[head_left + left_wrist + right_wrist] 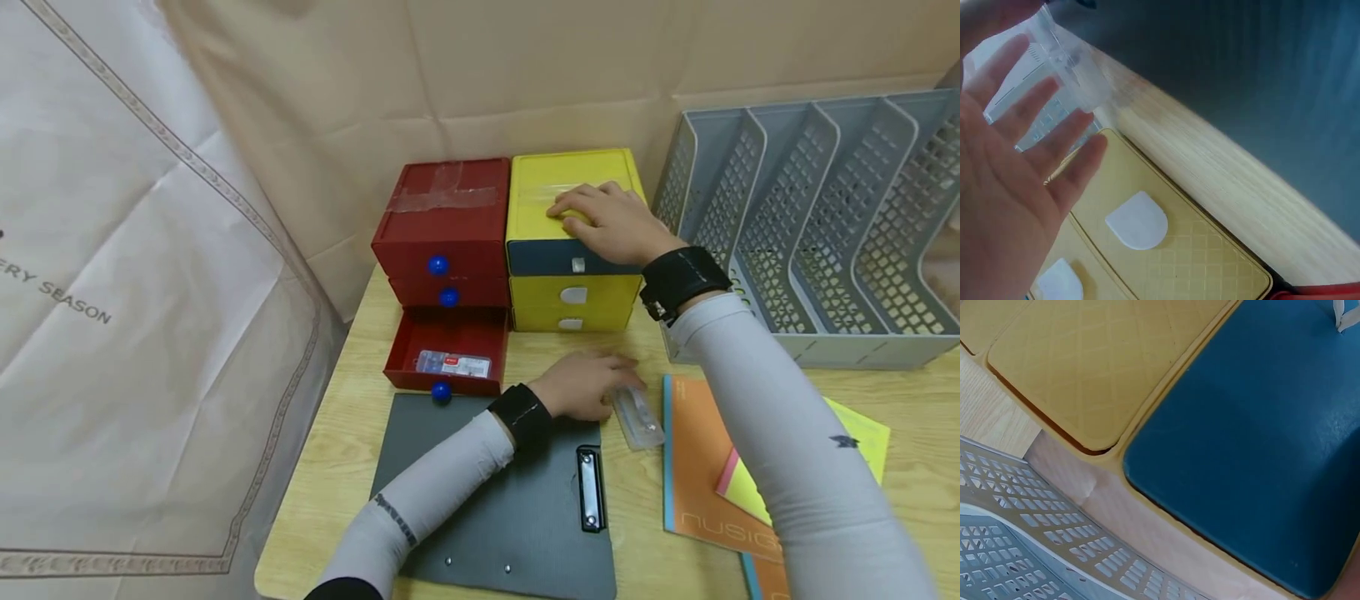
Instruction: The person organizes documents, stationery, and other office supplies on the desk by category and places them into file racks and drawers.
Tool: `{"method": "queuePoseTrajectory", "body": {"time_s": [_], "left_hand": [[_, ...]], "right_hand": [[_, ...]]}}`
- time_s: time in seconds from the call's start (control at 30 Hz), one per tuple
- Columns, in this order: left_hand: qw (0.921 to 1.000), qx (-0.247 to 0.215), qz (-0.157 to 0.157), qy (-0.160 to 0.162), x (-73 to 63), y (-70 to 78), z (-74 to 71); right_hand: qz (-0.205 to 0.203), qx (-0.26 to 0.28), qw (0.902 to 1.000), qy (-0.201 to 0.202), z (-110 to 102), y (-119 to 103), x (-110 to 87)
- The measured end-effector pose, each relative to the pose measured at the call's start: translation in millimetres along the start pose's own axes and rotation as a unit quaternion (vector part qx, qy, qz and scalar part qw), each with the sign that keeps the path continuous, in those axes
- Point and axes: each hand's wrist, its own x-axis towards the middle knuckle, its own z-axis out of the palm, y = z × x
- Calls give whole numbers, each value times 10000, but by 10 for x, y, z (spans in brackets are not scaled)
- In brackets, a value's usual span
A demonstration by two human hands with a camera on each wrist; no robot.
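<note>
Two hands at work: left hand [585, 387] with fingers spread wide, clear case [639, 422] right at the fingertips, with contact hard to judge. Best to pinch across both sides, thumb opposed, keeping clear case level. Beyond those fingertips, orange notebook [693, 458], apparently lettered "NUSIC". Left of the fingers, labelled box [453, 364] in red drawer [408, 381], print too small to read. Farther forward, right hand [615, 223] resting on yellow cabinet [538, 225], fingers apart; far left, white cloth [127, 400] reading "ERY SEASON".

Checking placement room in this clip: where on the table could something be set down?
Bare table lies between the clipboard and the table's left edge; a narrow strip separates clipboard from orange notebook, in front of the clear case. Crowded: around the left hand, between the open red drawer and case.
</note>
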Motion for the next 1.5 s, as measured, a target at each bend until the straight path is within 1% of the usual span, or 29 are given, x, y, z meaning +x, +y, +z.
{"method": "queuePoseTrajectory", "body": {"time_s": [0.13, 0.23, 0.43, 0.5, 0.7, 0.9, 1.0, 1.1, 1.3, 1.4, 1.5], "left_hand": [[10000, -8, 23, -25, 31, 9, 23], [10000, 14, -43, -31, 53, 17, 34], [9996, 196, -202, -34, 111, 48, -43], [9995, 211, -229, -84, 111, 73, -61], [9996, 125, -203, -181, 81, 166, -42], [9991, 167, -334, -221, 73, 159, -59], [9992, 178, -293, -204, 80, 129, -70], [9995, 113, -211, -193, 90, 111, -46], [9997, -107, 58, -218, 110, 1, -6], [9997, -51, 129, -210, 114, -33, 17], [9995, 116, 126, -249, 97, -26, -9]], "right_hand": [[42, -44, 10000, -73, 20, -18, -1], [27, -85, 9999, -88, 22, -29, 2], [36, -99, 9999, 34, 3, -33, 5], [51, -73, 10000, 12, 17, -26, -6], [89, -57, 9999, -5, 85, -4, -47], [77, -57, 9999, 86, 66, -16, -30], [71, -66, 9999, 89, 41, -29, -13], [74, -63, 9999, 61, 43, -36, -14], [101, -22, 9999, 66, 27, -40, -14], [123, 19, 9999, 90, 32, -32, -9], [134, 23, 9999, 102, 41, -26, -5]]}}
